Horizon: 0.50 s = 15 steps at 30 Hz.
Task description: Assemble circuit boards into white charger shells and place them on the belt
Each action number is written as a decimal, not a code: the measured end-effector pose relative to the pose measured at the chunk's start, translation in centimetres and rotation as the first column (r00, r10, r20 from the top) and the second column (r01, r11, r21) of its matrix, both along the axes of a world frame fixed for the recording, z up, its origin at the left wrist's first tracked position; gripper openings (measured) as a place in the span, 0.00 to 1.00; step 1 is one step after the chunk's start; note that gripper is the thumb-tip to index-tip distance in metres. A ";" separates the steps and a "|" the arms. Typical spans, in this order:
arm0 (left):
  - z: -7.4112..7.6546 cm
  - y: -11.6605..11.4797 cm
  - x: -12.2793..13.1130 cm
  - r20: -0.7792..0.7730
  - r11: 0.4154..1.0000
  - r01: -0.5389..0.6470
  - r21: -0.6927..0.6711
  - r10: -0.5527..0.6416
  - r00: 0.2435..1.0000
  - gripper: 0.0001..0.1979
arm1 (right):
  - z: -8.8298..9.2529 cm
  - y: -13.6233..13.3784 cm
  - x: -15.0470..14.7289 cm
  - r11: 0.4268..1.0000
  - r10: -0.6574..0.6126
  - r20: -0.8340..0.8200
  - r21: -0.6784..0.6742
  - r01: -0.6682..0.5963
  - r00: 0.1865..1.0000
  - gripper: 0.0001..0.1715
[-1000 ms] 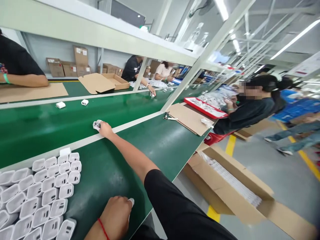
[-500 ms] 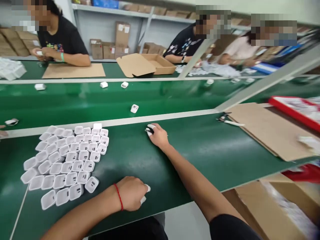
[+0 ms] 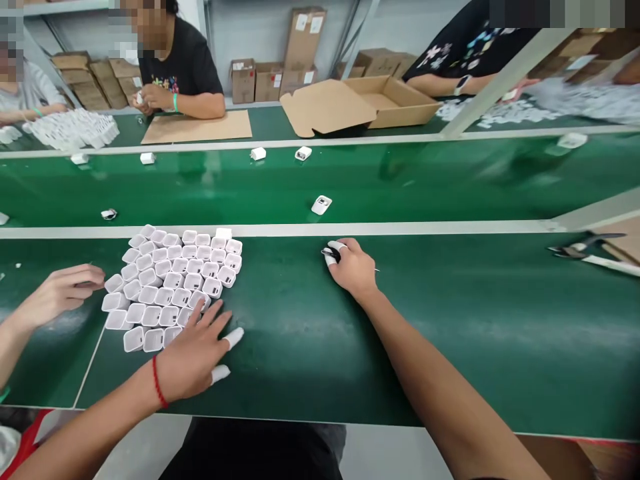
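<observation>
White open-ended plastic charger housings (image 3: 173, 280) stand in close rows at the left of the green bench. My left hand (image 3: 193, 360), with a red cord at its wrist and white finger cots on two digits, spreads its fingers over the near right housings and partly hides them. To the right, my right hand (image 3: 354, 270) rests by the white ledge, closed round a slim dark tool (image 3: 331, 253). A thin tip pokes out at the other side of that fist; the rest of the tool is hidden. White cots cover its finger and thumb too.
A co-worker's hand (image 3: 70, 288) reaches to the housings' left edge. Beyond the ledge (image 3: 280, 231), a green channel carries scattered white pieces, one charger piece (image 3: 321, 205) near my right hand. Pliers (image 3: 575, 250) lie at right. Co-workers sit opposite near an open carton (image 3: 395, 103).
My left hand has moved left from the bare bench to the housings and spread its fingers. A co-worker's hand now shows beside them. The view has turned left.
</observation>
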<state>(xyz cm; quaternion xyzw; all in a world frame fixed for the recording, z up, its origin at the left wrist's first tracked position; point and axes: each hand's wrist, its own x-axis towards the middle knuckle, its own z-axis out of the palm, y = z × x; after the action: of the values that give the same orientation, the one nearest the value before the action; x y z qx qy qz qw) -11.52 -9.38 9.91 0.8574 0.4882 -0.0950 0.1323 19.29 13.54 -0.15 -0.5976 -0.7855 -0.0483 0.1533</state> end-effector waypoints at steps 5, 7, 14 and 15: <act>-1.1 -1.1 -1.9 0.036 0.991 -0.043 0.131 0.039 0.999 0.07 | 0.2 0.0 -0.2 1.000 -0.002 0.010 0.003 0.002 1.000 0.19; 0.0 0.0 -1.7 0.186 0.982 -0.036 0.186 0.001 0.983 0.08 | 0.3 -0.1 -0.3 1.000 -0.010 0.014 0.004 0.010 1.000 0.19; 3.9 12.5 -1.3 0.032 0.891 -0.424 0.161 0.425 0.905 0.10 | 0.8 -0.3 -0.5 0.999 -0.027 0.015 -0.026 0.028 1.000 0.19; 3.7 14.4 -1.3 0.008 0.863 -0.476 0.171 0.482 0.876 0.11 | 0.9 -0.4 -0.6 0.999 -0.027 0.007 -0.030 0.028 1.000 0.19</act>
<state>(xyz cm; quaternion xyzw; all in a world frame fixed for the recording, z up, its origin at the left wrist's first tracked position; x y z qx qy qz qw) -12.83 5.00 13.62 0.7157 0.6940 -0.0328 0.0705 18.73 13.19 0.73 -0.6105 -0.7783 -0.0406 0.1409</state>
